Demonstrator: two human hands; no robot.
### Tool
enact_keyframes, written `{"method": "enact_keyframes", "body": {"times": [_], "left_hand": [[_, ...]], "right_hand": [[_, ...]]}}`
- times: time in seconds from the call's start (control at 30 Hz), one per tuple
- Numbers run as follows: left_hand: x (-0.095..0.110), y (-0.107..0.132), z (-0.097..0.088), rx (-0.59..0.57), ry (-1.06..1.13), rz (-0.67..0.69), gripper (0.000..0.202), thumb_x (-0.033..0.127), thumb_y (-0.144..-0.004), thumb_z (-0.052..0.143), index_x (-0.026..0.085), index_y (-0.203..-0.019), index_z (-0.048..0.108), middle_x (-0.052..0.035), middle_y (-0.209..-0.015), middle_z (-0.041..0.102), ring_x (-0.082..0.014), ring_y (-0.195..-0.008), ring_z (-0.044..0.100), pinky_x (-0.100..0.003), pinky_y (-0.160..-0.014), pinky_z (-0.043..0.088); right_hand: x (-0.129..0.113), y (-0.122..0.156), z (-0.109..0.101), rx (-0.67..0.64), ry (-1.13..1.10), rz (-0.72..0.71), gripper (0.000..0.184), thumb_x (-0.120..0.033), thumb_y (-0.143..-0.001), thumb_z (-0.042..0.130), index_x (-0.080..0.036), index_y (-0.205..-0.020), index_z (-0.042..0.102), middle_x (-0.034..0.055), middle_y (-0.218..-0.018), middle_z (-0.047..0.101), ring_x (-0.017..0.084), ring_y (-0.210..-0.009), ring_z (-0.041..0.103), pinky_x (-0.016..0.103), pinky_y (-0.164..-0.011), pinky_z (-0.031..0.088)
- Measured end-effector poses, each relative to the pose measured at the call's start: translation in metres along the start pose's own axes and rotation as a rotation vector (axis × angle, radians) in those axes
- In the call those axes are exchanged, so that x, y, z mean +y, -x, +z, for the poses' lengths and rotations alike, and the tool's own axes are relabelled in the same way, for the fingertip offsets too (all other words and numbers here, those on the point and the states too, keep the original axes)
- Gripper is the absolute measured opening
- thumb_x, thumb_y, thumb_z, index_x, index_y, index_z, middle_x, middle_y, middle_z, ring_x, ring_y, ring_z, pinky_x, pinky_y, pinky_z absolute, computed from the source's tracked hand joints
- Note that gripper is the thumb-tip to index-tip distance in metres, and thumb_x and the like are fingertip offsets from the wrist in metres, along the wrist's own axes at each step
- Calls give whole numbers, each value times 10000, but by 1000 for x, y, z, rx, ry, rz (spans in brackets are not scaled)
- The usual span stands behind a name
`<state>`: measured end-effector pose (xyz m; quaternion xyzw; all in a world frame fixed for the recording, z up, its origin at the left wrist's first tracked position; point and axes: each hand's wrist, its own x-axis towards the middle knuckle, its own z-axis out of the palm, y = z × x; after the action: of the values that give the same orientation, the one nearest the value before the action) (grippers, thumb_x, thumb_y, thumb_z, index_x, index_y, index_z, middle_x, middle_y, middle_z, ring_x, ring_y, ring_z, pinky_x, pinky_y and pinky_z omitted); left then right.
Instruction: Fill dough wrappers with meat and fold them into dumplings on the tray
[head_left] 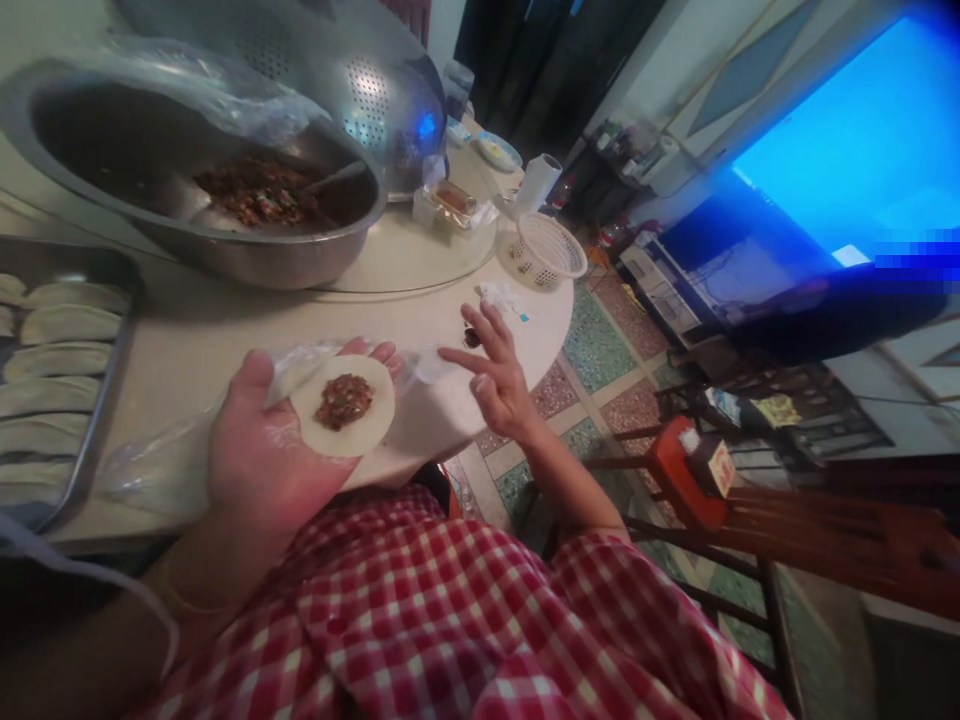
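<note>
On the upturned palm of my left hand point(262, 450) rests a round dumpling wrapper point(379, 420), its fingers reaching under the far edge. A mound of minced filling point(345, 402) sits in the middle of the wrapper, which is flat and unfolded. To the right, my right hand point(499, 385) is held over the table's edge with its fingers apart and nothing in them. Further back, a large metal bowl point(247, 255) contains more minced filling point(259, 190) and a spoon-like handle. At the left, folded dumplings point(64, 360) lie in rows in a metal tray point(120, 330).
Clear plastic sheeting point(157, 455) lies on the table point(420, 425) beneath my left hand. A big metal colander point(322, 60) stands behind the bowl. Toward the right edge are a white basket point(551, 250), a paper roll point(538, 182) and a crumpled tissue point(499, 295). A wooden chair point(825, 530) stands at right.
</note>
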<state>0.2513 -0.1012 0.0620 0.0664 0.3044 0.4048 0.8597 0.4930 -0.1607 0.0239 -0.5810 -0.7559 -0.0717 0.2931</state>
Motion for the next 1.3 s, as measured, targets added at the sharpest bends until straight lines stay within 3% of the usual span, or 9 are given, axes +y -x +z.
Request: {"method": "enact_keyframes", "body": {"times": [0.17, 0.27, 0.47, 0.6, 0.73, 0.87, 1.03, 1.17, 1.3], "left_hand": [[0, -3, -5, -72, -1, -27, 758, 561, -1034, 298, 24, -1567, 352, -231, -1166, 773, -327, -1026, 784, -420, -780, 681], [3, -4, -9, -73, 5, -32, 775, 592, -1019, 326, 46, -1568, 360, -213, -1159, 776, -338, -1113, 756, -452, -852, 665], [11, -7, -9, -78, 5, -9, 747, 612, -1019, 319, 64, -1508, 456, -214, -1290, 725, -328, -1323, 639, -506, -1044, 570], [11, -5, -5, -99, 0, 23, 743, 613, -1003, 370, 66, -1497, 462, -216, -1306, 720, -332, -1267, 678, -565, -1097, 515], [8, -4, -2, -79, -7, 34, 747, 616, -986, 404, 63, -1481, 482, -220, -1275, 734, -338, -1186, 722, -565, -1089, 527], [6, -4, 0, -45, 0, 30, 747, 623, -978, 402, 73, -1477, 490, -220, -1286, 728, -344, -1194, 716, -564, -1060, 555], [2, -4, 2, -37, -20, -3, 748, 620, -987, 375, 51, -1459, 484, -237, -1260, 729, -333, -1133, 742, -548, -1047, 567], [-1, -5, -2, -95, -26, -78, 718, 617, -1004, 343, 69, -1441, 496, -206, -1189, 762, -300, -1023, 778, -478, -953, 623], [-4, -7, -8, -141, 26, -183, 649, 597, -1019, 331, 129, -1410, 549, -143, -1101, 796, -275, -961, 785, -468, -943, 622]], "right_hand": [[-23, -9, 26, -47, 62, -192, 672, -736, -995, 243, -374, -1401, 638, 9, -1653, 420, 279, -1630, 148, 593, -1298, 137], [-25, -11, 39, -71, 139, -224, 650, -763, -971, 331, -401, -1441, 596, 13, -1641, 443, 292, -1628, 162, 598, -1304, 65], [-27, 9, 32, -98, 143, -370, 677, -844, -870, 473, -453, -1403, 618, -32, -1603, 503, 277, -1605, 248, 536, -1328, 82], [-7, 8, 24, -56, 177, -76, 520, -682, -958, 488, -391, -1341, 683, -26, -1640, 450, 319, -1617, 201, 626, -1306, 111], [10, -2, 27, -190, 207, 222, 456, -577, -1018, 449, -305, -1162, 785, 22, -1671, 404, 366, -1615, 189, 692, -1275, 147], [17, -8, 38, -304, 181, 273, 447, -551, -1028, 458, -279, -1069, 810, 29, -1685, 384, 370, -1618, 175, 700, -1281, 106], [23, -9, 34, -204, 134, 292, 554, -561, -1049, 350, -252, -1092, 807, 61, -1646, 440, 376, -1602, 213, 714, -1265, 160], [2, -17, 11, -118, 87, 118, 622, -569, -1062, 237, -262, -1326, 709, 44, -1663, 408, 316, -1628, 145, 639, -1281, 206], [-33, -36, -4, -279, 36, -134, 545, -600, -1052, 317, -338, -1380, 665, -25, -1684, 379, 298, -1639, 98, 614, -1299, 149]]}}
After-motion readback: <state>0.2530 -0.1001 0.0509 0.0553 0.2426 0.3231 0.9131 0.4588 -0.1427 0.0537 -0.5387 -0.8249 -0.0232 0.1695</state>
